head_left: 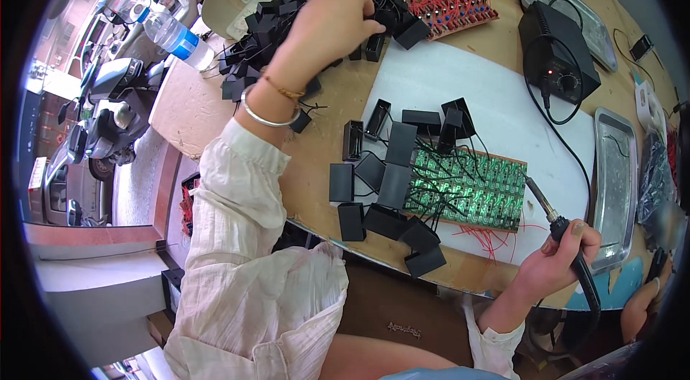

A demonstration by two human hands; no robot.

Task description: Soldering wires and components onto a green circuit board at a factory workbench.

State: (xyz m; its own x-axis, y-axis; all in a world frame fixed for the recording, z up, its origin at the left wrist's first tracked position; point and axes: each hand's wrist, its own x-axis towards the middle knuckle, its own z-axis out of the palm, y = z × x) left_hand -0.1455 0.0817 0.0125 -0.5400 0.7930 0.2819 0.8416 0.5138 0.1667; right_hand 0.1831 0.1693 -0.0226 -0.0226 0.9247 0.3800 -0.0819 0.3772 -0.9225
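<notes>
My right hand [560,263] grips the black handle of a soldering iron [563,224]. The iron's tip points up and left, close to the right edge of a green circuit board panel [467,190]. Thin black leads run from that panel to several black plastic boxes [400,143] around its left side. Reaching far forward, my left hand [329,24] is in a heap of similar black boxes with wires [267,29]. Its fingers are bent down and closed; what they hold, if anything, is hidden.
Under the panel lies a white sheet [424,78]. A black soldering station [557,49] stands back right, its cord crossing to the right. Another board with red wires [453,10] lies behind. Metal trays [615,186], a water bottle [175,36] and a co-worker's arm [636,312] flank the table.
</notes>
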